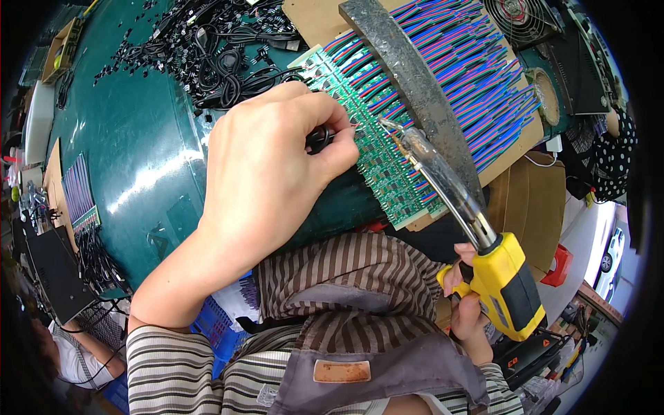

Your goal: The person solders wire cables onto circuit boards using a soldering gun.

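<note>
Green circuit boards (pixel 377 153) between the hands (pixel 266 159) (pixel 467 308)

1 metal bar (pixel 423 90) blocks the wires (pixel 477 83); the green tabletop (pixel 131 124) offers room leftward.

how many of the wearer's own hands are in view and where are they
2: the left hand holds a black cable by the green circuit board; the right hand grips a yellow-and-black soldering gun, which partly hides it.
</note>
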Motion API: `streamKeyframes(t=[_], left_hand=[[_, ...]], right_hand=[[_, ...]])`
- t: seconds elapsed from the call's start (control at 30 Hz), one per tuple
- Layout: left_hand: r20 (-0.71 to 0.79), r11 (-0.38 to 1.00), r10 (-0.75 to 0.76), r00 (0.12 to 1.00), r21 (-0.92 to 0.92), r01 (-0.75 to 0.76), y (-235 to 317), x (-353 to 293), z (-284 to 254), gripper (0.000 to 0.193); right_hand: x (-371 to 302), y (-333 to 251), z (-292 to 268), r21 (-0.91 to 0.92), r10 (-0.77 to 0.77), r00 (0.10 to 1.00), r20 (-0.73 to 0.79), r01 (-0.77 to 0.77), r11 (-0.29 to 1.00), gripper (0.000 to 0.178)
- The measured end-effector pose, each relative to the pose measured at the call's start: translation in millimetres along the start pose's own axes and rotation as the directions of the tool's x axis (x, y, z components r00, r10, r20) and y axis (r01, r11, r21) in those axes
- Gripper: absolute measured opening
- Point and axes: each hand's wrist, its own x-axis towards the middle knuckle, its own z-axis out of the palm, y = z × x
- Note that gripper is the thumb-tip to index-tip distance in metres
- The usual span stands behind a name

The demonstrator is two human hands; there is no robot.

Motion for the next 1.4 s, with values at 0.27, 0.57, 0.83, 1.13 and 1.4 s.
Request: streamKeyframes(t=[0.27, 0.57, 0.83, 1.13, 1.4], left_hand=[[0.049, 0.998, 0.055, 0.997, -0.034, -0.054, -2, -2, -6, 0.011], [0.249, 0.871, 0.467, 0.849, 0.035, -0.490, -12, 10, -20, 0.019], [0.154, 0.811, 0.565, 0.811, 0.080, -0.580, -20, 9, -12, 0.022], [0.148, 0.757, 0.624, 0.767, 0.130, -0.641, -23, 7, -10, 0.022], [0.143, 0.744, 0.639, 0.756, 0.137, -0.654, -21, 10, -11, 0.023]], right_hand=[[-7, 4, -4, 0.023, 0.008, 1.000, 0.022, -0.008, 1.000, 0.027], [-15, 9, -10, 0.036, 0.094, 0.994, 0.064, -0.096, 0.995, 0.023], [-22, 25, -17, -0.044, 0.040, 0.993, 0.115, -0.035, 0.998, 0.025], [-28, 33, -18, -0.063, 0.029, 0.985, 0.170, -0.019, 0.998, 0.025], [-22, 27, -19, -0.073, -0.068, 0.993, 0.092, 0.075, 0.995, 0.020]])
